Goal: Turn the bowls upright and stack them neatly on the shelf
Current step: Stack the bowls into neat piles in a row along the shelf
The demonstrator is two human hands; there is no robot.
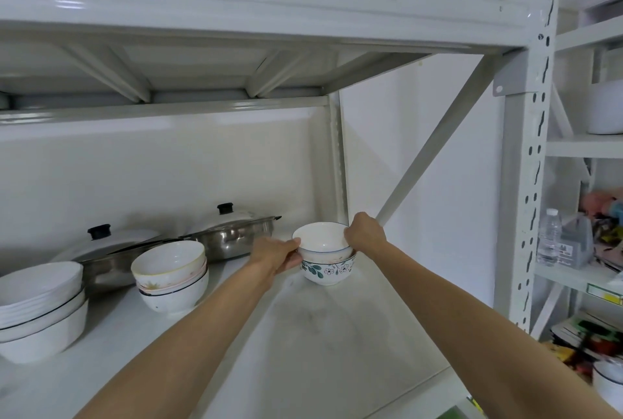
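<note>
Both forearms reach in: left hand (276, 255) and right hand (365, 233) clasp the white bowl (322, 238), seemingly nested in the floral bowl (328, 270) beneath. Next: let go gently.

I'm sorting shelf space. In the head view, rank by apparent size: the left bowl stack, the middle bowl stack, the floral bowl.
1. left bowl stack, though it is nearest the camera
2. middle bowl stack
3. floral bowl, farthest back, so its true size is unsure

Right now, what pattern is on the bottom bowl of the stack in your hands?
Dark teal leaves and small flowers on white on the bottom bowl, clearest in the head view.
</note>
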